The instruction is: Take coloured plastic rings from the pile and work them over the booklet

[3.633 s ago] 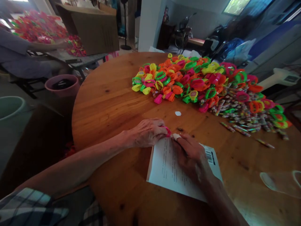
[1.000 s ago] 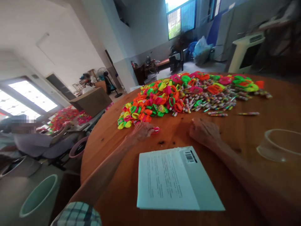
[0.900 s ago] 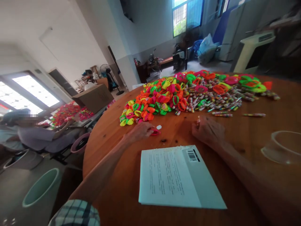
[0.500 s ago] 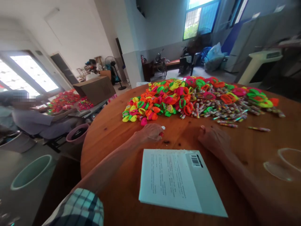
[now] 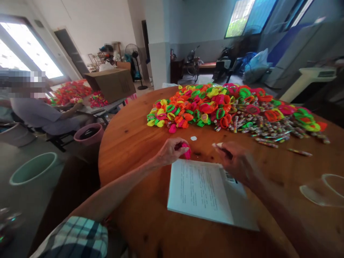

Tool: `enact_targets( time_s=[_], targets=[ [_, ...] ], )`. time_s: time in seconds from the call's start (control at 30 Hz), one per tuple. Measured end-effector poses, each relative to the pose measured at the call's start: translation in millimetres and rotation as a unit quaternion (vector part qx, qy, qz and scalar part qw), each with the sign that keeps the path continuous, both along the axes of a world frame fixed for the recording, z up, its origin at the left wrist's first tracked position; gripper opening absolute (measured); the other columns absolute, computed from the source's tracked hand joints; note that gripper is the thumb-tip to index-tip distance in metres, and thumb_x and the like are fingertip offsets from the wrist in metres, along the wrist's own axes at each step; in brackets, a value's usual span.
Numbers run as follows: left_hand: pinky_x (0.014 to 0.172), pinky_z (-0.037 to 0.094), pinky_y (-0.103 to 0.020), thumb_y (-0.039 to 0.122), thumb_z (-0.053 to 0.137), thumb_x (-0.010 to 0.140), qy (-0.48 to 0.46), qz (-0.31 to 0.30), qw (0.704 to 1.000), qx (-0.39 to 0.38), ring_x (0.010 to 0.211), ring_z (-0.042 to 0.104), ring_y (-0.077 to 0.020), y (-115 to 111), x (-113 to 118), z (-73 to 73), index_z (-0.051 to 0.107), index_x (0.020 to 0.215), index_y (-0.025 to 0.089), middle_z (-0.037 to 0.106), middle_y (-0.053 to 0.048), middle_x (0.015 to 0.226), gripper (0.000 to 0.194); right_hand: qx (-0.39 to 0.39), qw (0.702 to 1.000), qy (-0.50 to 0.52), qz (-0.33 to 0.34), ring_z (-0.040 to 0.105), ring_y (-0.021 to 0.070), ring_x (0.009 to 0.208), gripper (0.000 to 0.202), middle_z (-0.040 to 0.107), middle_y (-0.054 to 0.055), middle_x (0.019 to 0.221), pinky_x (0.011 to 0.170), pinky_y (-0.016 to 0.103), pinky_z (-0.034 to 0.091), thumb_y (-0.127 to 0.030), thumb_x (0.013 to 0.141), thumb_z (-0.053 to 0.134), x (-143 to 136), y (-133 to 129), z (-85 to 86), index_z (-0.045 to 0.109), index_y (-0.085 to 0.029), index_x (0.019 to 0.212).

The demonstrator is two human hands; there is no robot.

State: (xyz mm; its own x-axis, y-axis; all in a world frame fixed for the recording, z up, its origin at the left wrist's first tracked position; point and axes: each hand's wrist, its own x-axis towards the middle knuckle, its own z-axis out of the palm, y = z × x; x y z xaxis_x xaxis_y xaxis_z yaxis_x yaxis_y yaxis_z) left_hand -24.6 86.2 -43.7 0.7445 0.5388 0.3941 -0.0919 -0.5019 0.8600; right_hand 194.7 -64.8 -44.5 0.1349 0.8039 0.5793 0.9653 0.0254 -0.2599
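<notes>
Lying beyond the hands [image 5: 170, 152], bright bands [image 5: 205, 107] mingle with seemingly patterned sticks [image 5: 239, 123].

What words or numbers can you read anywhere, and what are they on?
None can be read.
White booklet: rows of print, too small.
Its barcode, partly behind the right hand: no readable digits.
Cardboard box: faint marks, too blurred.
Patterned sticks: too small to tell.
</notes>
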Motion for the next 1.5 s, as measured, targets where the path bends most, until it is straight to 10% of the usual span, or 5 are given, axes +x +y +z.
enact_targets(
  time_s=[0.23, 0.97, 1.5],
  targets=[
    [0.068, 0.048, -0.023, 0.028, 0.065, 0.083, 0.040, -0.030, 0.996, 0.077, 0.075, 0.060, -0.0124, 4.9, -34.1, -3.6, 0.067, 0.105, 0.011, 0.068, -0.006, 0.090, 0.027, -0.087, 0.983, -0.139, 0.088, 0.054, 0.0227, 0.086, 0.024, 0.060, 0.009, 0.091, 0.077, 0.036, 0.041, -0.017, 0.099, 0.043, -89.2, -34.5, -12.9, 0.066, -0.015, 0.098],
    [0.076, 0.047, -0.027, 0.028, 0.063, 0.091, 0.042, -0.039, 0.976, 0.210, 0.084, 0.064, -0.0158, 3.1, -40.6, -10.9, 0.070, 0.101, 0.014, 0.071, -0.007, 0.093, 0.018, -0.021, 0.995, 0.083, 0.059, 0.052, 0.0168, 0.074, 0.022, 0.056, 0.005, 0.084, 0.070, 0.030, 0.039, -0.028, 0.100, 0.049, -102.7, -6.1, -17.6, 0.062, -0.015, 0.087],
    [0.082, 0.051, -0.026, 0.031, 0.057, 0.096, 0.041, -0.021, 0.972, 0.231, 0.089, 0.067, -0.0153, 2.6, -42.8, -13.5, 0.071, 0.106, 0.022, 0.072, -0.003, 0.100, 0.020, -0.044, 0.991, -0.122, 0.019, 0.052, 0.0229, 0.082, 0.019, 0.059, 0.011, 0.088, 0.071, 0.035, 0.046, -0.010, 0.087, 0.046, -119.9, -3.6, -16.2, 0.063, -0.014, 0.093]
  ],
)
